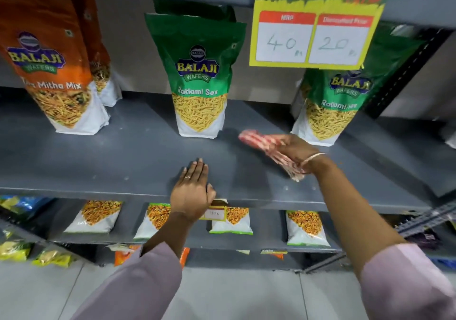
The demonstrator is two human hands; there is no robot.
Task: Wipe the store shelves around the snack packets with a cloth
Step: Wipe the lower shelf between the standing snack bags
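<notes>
grey shop shelf (98, 157), tiled floor below | cloth (261, 144) clutched in right hand (293, 150), long axis slanting from wrist toward green packet (199, 78) | left hand (193, 189) laid flat, grip open, holding nothing

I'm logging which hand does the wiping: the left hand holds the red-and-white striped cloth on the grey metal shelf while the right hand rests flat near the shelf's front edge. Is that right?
The hands are swapped. In the head view, the right hand holds the red-and-white striped cloth on the grey metal shelf, while the left hand rests flat near the front edge.
</notes>
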